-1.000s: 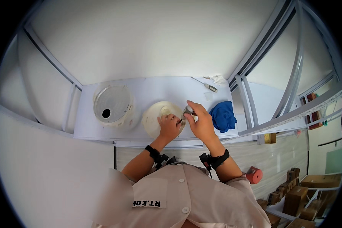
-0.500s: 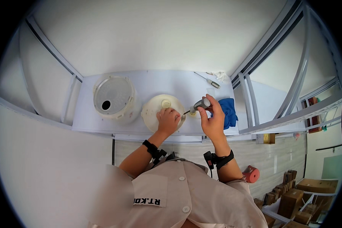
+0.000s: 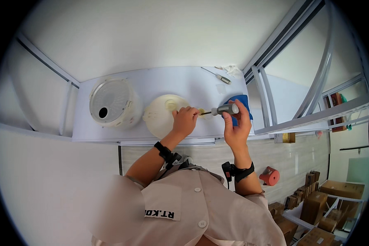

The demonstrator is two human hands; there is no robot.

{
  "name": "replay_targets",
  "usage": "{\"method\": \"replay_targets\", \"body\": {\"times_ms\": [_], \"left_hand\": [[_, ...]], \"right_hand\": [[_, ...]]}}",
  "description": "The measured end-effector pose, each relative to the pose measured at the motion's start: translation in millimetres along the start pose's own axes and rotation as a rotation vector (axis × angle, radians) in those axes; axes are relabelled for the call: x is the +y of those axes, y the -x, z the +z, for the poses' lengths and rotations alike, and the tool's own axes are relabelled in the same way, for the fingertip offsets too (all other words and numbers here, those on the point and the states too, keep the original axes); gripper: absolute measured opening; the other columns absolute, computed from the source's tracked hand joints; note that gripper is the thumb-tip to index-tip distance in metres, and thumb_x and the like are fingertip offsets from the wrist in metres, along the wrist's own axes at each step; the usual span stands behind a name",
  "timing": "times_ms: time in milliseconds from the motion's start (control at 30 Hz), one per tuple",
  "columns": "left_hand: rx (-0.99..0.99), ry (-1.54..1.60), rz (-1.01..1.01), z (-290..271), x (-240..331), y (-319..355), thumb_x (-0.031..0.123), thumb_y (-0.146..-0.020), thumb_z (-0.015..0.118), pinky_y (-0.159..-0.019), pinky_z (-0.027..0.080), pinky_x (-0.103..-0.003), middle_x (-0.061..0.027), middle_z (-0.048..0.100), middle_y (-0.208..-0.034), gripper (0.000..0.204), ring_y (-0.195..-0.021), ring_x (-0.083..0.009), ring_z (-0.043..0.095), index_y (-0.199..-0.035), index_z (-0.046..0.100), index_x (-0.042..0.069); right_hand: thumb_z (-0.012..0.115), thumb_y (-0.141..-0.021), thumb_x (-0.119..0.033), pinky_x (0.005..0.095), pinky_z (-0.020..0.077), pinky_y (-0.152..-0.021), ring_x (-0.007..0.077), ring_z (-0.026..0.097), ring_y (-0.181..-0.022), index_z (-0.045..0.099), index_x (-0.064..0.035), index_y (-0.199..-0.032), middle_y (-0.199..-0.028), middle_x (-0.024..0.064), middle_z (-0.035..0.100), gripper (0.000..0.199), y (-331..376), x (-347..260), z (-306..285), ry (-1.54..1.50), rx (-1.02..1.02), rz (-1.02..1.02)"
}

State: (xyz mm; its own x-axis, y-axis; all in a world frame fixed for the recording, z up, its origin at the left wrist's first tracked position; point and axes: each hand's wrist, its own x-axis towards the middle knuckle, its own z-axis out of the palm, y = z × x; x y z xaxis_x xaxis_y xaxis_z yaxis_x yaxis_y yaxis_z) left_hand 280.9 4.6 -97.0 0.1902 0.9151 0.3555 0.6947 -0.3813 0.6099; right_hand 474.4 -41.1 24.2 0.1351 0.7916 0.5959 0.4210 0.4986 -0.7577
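My right hand (image 3: 238, 127) grips a screwdriver (image 3: 224, 109) by its grey handle, its shaft lying nearly level and pointing left. The tip meets the fingertips of my left hand (image 3: 185, 122), which are pinched together; whatever they hold is too small or hidden to name. Under and beside my left hand lies a round cream plastic lid (image 3: 156, 117) with a raised ring (image 3: 171, 105) on its top. A small yellowish round piece (image 3: 202, 111) shows behind the screwdriver shaft. Right behind my right hand is a blue cloth (image 3: 244, 99), partly covered by it.
A whitish, translucent bucket (image 3: 129, 110) with a dark round hole in its top stands at the table's left. A second screwdriver (image 3: 222, 78) and crumpled white tissue (image 3: 233, 70) lie at the back right. Metal frame posts (image 3: 267, 100) rise along the table's right edge.
My left hand has moved off the lid's right rim, slightly up and right. The screwdriver has swung from slanting to nearly level, and my right hand has shifted right with it.
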Motion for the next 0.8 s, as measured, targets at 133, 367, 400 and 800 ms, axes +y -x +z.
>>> {"method": "replay_targets", "body": {"times_ms": [133,367,400,800], "left_hand": [[-0.095,-0.062,-0.009,7.8,2.7,-12.2,0.015,-0.095,0.071,-0.085,0.031,-0.044,0.0033,0.072,-0.092,0.007,-0.092,-0.0221,0.064,-0.099,0.074,0.019],[-0.194,-0.13,0.0,20.5,-4.2,-32.0,0.014,-0.092,0.072,-0.086,0.033,-0.044,0.0019,0.073,-0.094,0.01,-0.097,-0.023,0.065,-0.101,0.077,0.019],[-0.212,-0.123,-0.012,21.2,-5.5,-33.3,0.014,-0.092,0.074,-0.087,0.033,-0.043,0.002,0.074,-0.095,0.012,-0.1,-0.0229,0.066,-0.103,0.077,0.018],[-0.051,0.089,-0.03,-18.2,-10.4,-27.6,0.006,-0.085,0.073,-0.095,0.049,-0.047,-0.0073,0.068,-0.109,0.021,-0.109,-0.0312,0.062,-0.105,0.073,0.012]], "right_hand": [[0.078,-0.096,-0.003,0.0352,0.0619,-0.092,0.0265,0.073,-0.111,0.058,0.0025,-0.141,-0.128,0.0193,0.07,0.049,2.9,6.4,-16.0,-0.005,0.041,0.038],[0.078,-0.097,-0.005,0.0361,0.0627,-0.093,0.0263,0.073,-0.11,0.059,0.0017,-0.141,-0.127,0.0181,0.07,0.048,3.0,11.4,-30.6,0.033,0.044,0.06],[0.078,-0.097,-0.005,0.036,0.0627,-0.093,0.0263,0.073,-0.11,0.059,0.0017,-0.141,-0.127,0.018,0.071,0.048,2.9,12.2,-31.3,0.031,0.042,0.065],[0.078,-0.097,-0.006,0.0353,0.0619,-0.093,0.0264,0.073,-0.11,0.059,0.0022,-0.141,-0.127,0.0179,0.07,0.048,-9.0,20.9,-16.8,-0.004,0.029,0.047]]}}
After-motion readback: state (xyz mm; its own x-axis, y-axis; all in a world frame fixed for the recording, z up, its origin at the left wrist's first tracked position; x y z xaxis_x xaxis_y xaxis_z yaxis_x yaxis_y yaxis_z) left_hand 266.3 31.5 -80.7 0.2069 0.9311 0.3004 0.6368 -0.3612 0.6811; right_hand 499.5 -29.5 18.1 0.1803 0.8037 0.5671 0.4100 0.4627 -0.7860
